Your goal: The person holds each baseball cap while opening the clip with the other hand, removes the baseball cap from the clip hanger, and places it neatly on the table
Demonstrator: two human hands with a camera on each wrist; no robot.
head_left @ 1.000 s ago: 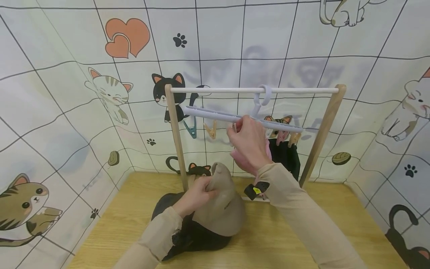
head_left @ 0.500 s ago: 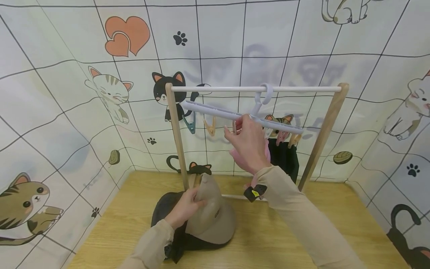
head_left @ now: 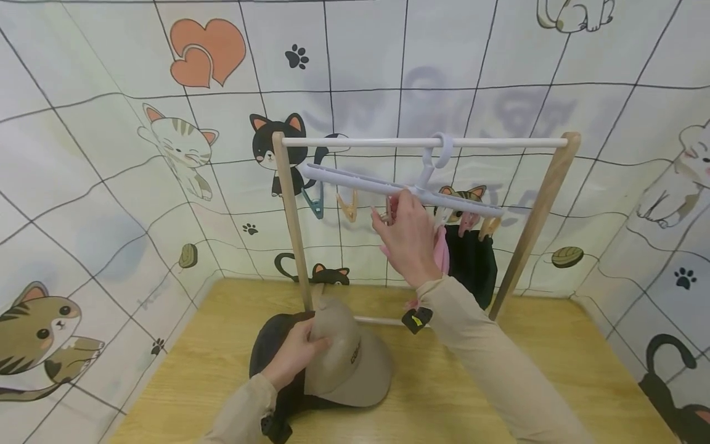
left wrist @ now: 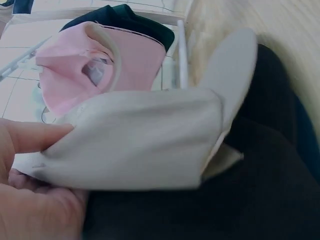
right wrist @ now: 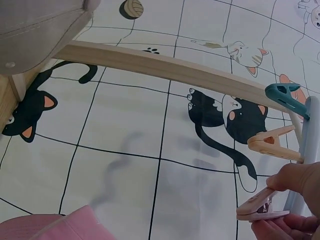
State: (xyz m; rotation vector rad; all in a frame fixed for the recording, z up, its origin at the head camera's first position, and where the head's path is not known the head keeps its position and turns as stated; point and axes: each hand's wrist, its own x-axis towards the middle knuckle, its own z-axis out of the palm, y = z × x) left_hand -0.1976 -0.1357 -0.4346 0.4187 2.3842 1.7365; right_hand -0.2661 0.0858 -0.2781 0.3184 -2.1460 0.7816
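Currently, left hand pinches a cap, right hand a peg.
Head: the cap partly hides a dark cap; the peg, under the hanger, is mostly covered. Left wrist: hand cropped. Right wrist: hand cropped, pinch clear.

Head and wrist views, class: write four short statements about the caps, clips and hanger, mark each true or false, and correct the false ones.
1. The left hand's grip holds the beige fabric baseball cap. True.
2. The teal plastic clip holds no cap. True.
3. The right hand's grip pinches the teal clip. False: it pinches the pale pink plastic clip.
4. The long lavender plastic hanger lies on the table. False: it hangs from the white horizontal rod.
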